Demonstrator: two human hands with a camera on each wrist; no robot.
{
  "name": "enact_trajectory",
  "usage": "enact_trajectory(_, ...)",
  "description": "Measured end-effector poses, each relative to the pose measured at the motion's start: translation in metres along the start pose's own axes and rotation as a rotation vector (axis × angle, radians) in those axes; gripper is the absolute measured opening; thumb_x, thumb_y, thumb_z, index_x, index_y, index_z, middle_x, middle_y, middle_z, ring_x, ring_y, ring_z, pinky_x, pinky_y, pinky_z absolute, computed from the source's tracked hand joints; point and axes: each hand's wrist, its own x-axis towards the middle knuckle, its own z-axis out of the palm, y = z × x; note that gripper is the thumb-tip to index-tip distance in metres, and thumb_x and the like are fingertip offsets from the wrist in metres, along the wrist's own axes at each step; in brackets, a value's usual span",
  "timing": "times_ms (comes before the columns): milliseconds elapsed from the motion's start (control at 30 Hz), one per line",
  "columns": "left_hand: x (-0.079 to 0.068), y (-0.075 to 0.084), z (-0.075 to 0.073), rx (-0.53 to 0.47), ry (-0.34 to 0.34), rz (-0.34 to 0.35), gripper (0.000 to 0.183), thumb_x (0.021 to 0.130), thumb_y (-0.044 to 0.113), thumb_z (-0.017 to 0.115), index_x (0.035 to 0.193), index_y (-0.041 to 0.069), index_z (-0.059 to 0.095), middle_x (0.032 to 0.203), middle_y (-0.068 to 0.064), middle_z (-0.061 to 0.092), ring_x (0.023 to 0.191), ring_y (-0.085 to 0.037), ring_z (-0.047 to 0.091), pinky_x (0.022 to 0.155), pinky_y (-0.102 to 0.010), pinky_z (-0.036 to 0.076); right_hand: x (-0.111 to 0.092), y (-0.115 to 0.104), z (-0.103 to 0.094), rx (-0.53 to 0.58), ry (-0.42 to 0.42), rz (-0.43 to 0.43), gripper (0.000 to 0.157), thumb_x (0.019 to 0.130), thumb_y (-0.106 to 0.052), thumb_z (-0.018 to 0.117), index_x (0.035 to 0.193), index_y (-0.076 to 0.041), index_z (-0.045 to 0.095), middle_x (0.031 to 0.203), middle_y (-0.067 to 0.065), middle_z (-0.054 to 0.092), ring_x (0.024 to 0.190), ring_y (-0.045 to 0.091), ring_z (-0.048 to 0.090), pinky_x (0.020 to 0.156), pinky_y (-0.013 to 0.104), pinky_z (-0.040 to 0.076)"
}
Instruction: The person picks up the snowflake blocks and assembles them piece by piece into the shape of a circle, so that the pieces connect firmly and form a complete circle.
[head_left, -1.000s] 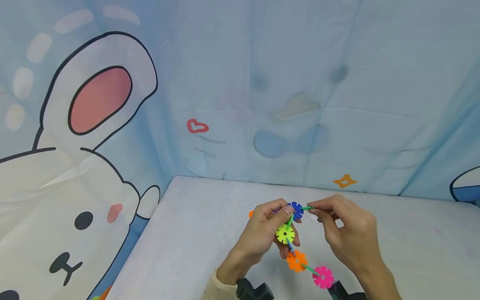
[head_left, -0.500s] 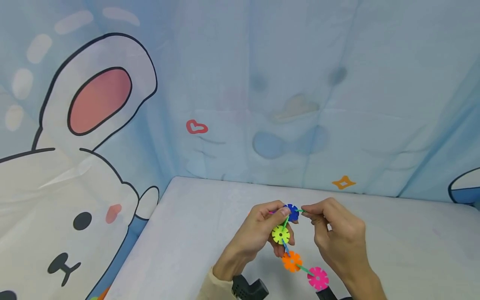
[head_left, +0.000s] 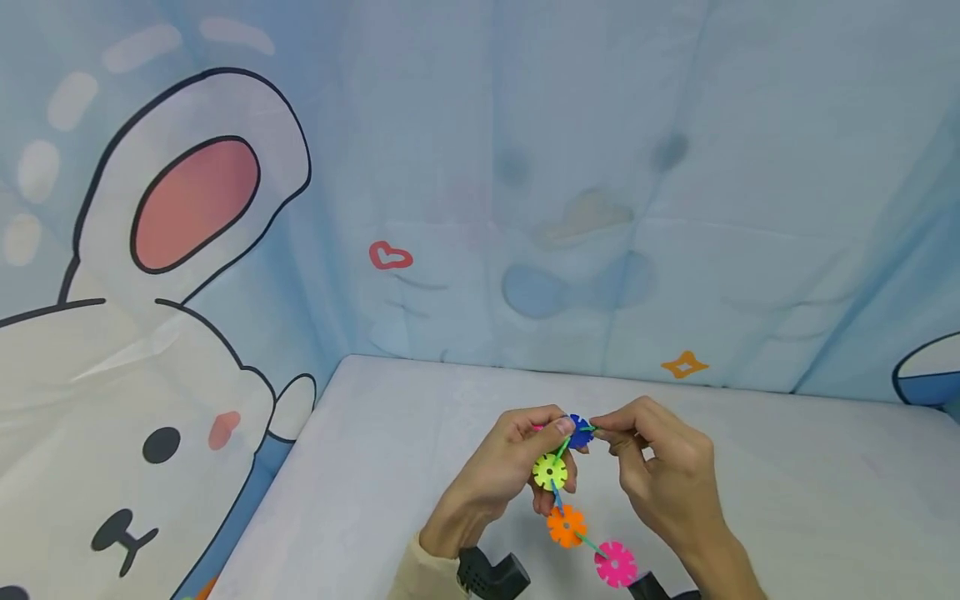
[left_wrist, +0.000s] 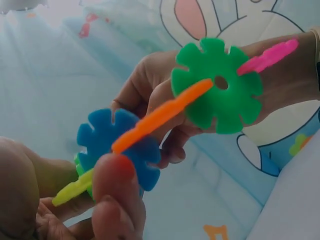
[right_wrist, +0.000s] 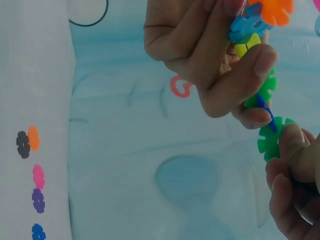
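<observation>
In the head view, my left hand [head_left: 506, 467] holds a chain of interlocking notched plastic discs, thumb on a blue disc [head_left: 580, 431]. A yellow disc [head_left: 550, 472], an orange disc [head_left: 567, 526] and a pink disc [head_left: 617, 564] hang from it, with narrow edge-on pieces between them. My right hand [head_left: 667, 471] pinches a green disc [head_left: 589, 428], seen edge-on and overlapping the blue one's right rim. The left wrist view shows a larger green disc [left_wrist: 217, 90] linked by an edge-on orange disc [left_wrist: 162, 116] to a blue disc. Fingers cover part of the chain.
A white-covered table [head_left: 420, 417] lies under the hands, with a printed blue curtain [head_left: 450, 167] behind. In the right wrist view, several loose discs lie on the white surface, among them a pink disc [right_wrist: 38, 177] and a purple disc [right_wrist: 38, 200].
My right hand has moved left, bringing the green disc from a gap beside the blue disc to overlapping its rim. Both hands and the hanging chain have shifted slightly left and down in view.
</observation>
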Motion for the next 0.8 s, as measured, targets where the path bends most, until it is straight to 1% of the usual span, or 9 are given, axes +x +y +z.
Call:
enact_trajectory(133, 0.002, 0.000, -0.003, 0.002, 0.023, -0.011, 0.039, 0.114, 0.026, 0.049, 0.112, -0.012, 0.058, 0.068, -0.001, 0.067, 0.040, -0.007, 0.057, 0.041, -0.022, 0.051, 0.000, 0.006, -0.001, 0.027, -0.058, 0.055, 0.033, 0.076, 0.023, 0.076, 0.091, -0.007, 0.076, 0.080, 0.002, 0.073, 0.061, 0.005, 0.066, 0.061, 0.011, 0.056)
enact_trajectory(233, 0.003, 0.001, -0.008, 0.019, 0.071, -0.023, 0.038, 0.114, 0.027, 0.048, 0.108, -0.009, 0.056, 0.070, -0.001, 0.069, 0.042, -0.008, 0.059, 0.044, -0.023, 0.054, -0.001, 0.021, -0.003, 0.059, -0.164, 0.148, 0.045, 0.079, 0.013, 0.085, 0.117, -0.010, 0.078, 0.097, 0.004, 0.078, 0.066, 0.002, 0.069, 0.062, 0.013, 0.058)
enact_trajectory(300, 0.003, 0.001, -0.012, 0.034, 0.120, -0.025, 0.039, 0.115, 0.027, 0.047, 0.107, -0.010, 0.055, 0.071, -0.002, 0.070, 0.045, -0.008, 0.061, 0.046, -0.023, 0.056, -0.005, 0.037, -0.004, 0.061, -0.229, 0.238, 0.061, 0.083, 0.005, 0.086, 0.139, -0.013, 0.069, 0.112, 0.007, 0.079, 0.074, 0.007, 0.075, 0.061, 0.015, 0.059)
enact_trajectory(367, 0.002, 0.002, -0.017, 0.056, 0.171, -0.023, 0.039, 0.115, 0.028, 0.045, 0.105, -0.008, 0.056, 0.072, -0.001, 0.071, 0.047, -0.009, 0.063, 0.049, -0.024, 0.058, -0.012, 0.057, -0.005, -0.005, -0.305, 0.329, 0.072, 0.090, -0.007, 0.084, 0.155, -0.015, 0.054, 0.126, 0.013, 0.075, 0.085, 0.017, 0.078, 0.062, 0.019, 0.060)
enact_trajectory(400, 0.002, 0.002, -0.020, 0.066, 0.193, -0.022, 0.039, 0.115, 0.028, 0.044, 0.105, -0.007, 0.057, 0.073, -0.001, 0.071, 0.048, -0.010, 0.065, 0.050, -0.025, 0.059, -0.016, 0.067, -0.005, -0.051, -0.349, 0.380, 0.074, 0.093, -0.013, 0.082, 0.159, -0.014, 0.049, 0.131, 0.017, 0.072, 0.092, 0.025, 0.078, 0.064, 0.025, 0.062)
enact_trajectory(500, 0.000, 0.004, -0.026, 0.075, 0.229, -0.017, 0.041, 0.115, 0.030, 0.042, 0.104, -0.005, 0.058, 0.073, -0.002, 0.071, 0.052, -0.012, 0.068, 0.052, -0.026, 0.060, -0.037, 0.099, -0.004, -0.195, -0.530, 0.513, 0.070, 0.098, -0.022, 0.077, 0.159, -0.006, 0.045, 0.143, 0.031, 0.059, 0.116, 0.049, 0.068, 0.084, 0.053, 0.065)
enact_trajectory(600, -0.001, 0.006, -0.026, 0.068, 0.225, -0.013, 0.042, 0.115, 0.032, 0.040, 0.103, -0.004, 0.058, 0.074, -0.002, 0.071, 0.055, -0.013, 0.069, 0.053, -0.028, 0.061, -0.061, 0.124, -0.002, -0.323, -0.716, 0.601, 0.062, 0.098, -0.020, 0.074, 0.152, 0.001, 0.051, 0.148, 0.041, 0.046, 0.126, 0.063, 0.053, 0.096, 0.076, 0.051)
enact_trajectory(667, -0.001, 0.007, -0.023, 0.055, 0.213, -0.016, 0.042, 0.115, 0.033, 0.039, 0.101, -0.003, 0.058, 0.074, -0.002, 0.071, 0.056, -0.012, 0.069, 0.054, -0.028, 0.062, -0.074, 0.134, 0.001, -0.376, -0.773, 0.623, 0.055, 0.097, -0.014, 0.074, 0.147, 0.002, 0.057, 0.148, 0.043, 0.045, 0.128, 0.068, 0.047, 0.100, 0.079, 0.047)
enact_trajectory(800, -0.003, 0.010, -0.017, 0.032, 0.187, -0.011, 0.043, 0.115, 0.033, 0.039, 0.096, -0.001, 0.058, 0.072, -0.002, 0.070, 0.053, -0.011, 0.068, 0.053, -0.027, 0.061, -0.083, 0.139, -0.001, -0.398, -0.760, 0.651, 0.039, 0.092, -0.004, 0.076, 0.130, 0.003, 0.070, 0.137, 0.041, 0.055, 0.122, 0.064, 0.052, 0.099, 0.074, 0.050)
